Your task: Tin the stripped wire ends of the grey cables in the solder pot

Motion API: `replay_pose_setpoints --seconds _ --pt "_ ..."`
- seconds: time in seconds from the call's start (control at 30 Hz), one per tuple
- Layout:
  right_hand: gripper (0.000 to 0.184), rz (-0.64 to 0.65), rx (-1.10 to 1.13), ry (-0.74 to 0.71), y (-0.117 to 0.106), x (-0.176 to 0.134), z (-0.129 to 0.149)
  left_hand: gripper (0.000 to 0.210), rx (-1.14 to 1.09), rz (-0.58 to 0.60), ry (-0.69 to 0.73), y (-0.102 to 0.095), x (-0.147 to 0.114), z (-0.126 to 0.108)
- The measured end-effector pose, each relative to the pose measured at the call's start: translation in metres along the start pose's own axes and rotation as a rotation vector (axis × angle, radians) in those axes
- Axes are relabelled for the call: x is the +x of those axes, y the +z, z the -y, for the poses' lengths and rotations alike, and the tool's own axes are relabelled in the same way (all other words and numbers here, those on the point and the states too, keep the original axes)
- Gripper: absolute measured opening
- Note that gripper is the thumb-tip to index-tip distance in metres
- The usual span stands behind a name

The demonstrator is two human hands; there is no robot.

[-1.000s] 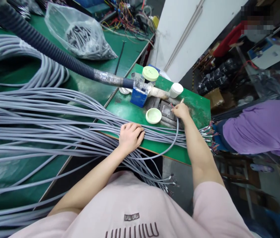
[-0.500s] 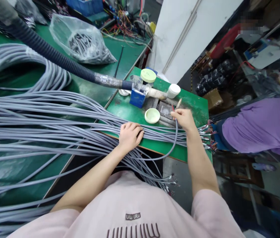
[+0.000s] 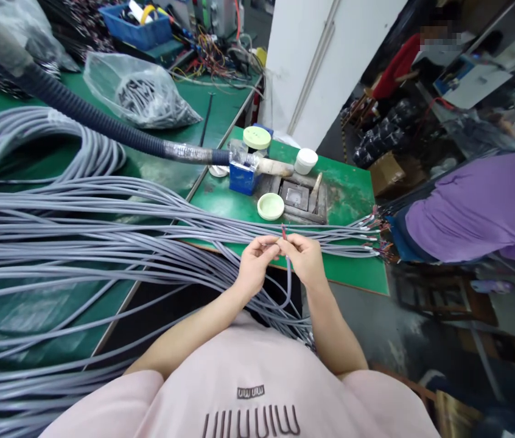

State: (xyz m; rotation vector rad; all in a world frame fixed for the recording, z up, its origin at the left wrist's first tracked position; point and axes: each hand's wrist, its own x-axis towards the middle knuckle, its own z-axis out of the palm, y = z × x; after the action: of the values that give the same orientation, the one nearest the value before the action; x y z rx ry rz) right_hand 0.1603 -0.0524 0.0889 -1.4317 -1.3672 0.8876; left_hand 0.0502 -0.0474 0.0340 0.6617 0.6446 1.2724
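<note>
In front of my chest, over the near edge of the green bench, my two hands meet at the end of one grey cable (image 3: 289, 283). My right hand (image 3: 305, 258) pinches this cable just below its stripped end, where thin red wires (image 3: 283, 231) stick up. My left hand (image 3: 256, 261) is closed, thumb and finger pressed together at the same wires; its fingertips partly hide what they grip. From my right hand the cable curves down and back to the left. Behind my hands lies a bundle of grey cables (image 3: 221, 219), with stripped ends (image 3: 378, 234) at the right.
On the bench (image 3: 349, 194) stand a square metal pot (image 3: 294, 196) in a dark frame, a pale green lid (image 3: 271, 207), a white tub (image 3: 305, 160) and a blue box (image 3: 241, 178) under a hose (image 3: 139, 134). A person in purple (image 3: 481, 207) is at the right.
My right hand has brought the cable end from beside the metal pot toward me and leftward. My left hand has come off the cable bundle to meet it at the wires.
</note>
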Motion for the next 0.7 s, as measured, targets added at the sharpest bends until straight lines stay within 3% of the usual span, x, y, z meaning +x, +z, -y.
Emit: replay_pose_setpoints --seconds 0.17,0.27,0.37,0.5,0.6,0.7 --pt "0.022 0.038 0.053 0.047 -0.004 -0.012 0.000 0.025 -0.047 -0.097 -0.021 0.010 -0.001 -0.003" --pt "0.026 0.113 0.099 0.090 -0.006 -0.023 -0.009 0.023 0.064 -0.120 0.065 0.006 0.003 -0.008" --pt "0.032 0.164 0.087 0.120 -0.007 -0.036 -0.021 0.013 0.321 -0.088 0.327 -0.003 0.004 -0.011" --pt "0.040 0.137 0.143 0.148 -0.008 -0.048 -0.030 0.005 0.694 0.142 0.675 -0.012 -0.002 -0.007" --pt "0.040 0.122 0.254 0.203 -0.009 -0.052 -0.030 0.009 0.686 0.175 0.639 -0.010 -0.006 -0.004" --pt "0.036 0.095 0.345 0.261 -0.008 -0.055 -0.030 0.023 0.491 0.099 0.376 -0.005 -0.008 -0.003"
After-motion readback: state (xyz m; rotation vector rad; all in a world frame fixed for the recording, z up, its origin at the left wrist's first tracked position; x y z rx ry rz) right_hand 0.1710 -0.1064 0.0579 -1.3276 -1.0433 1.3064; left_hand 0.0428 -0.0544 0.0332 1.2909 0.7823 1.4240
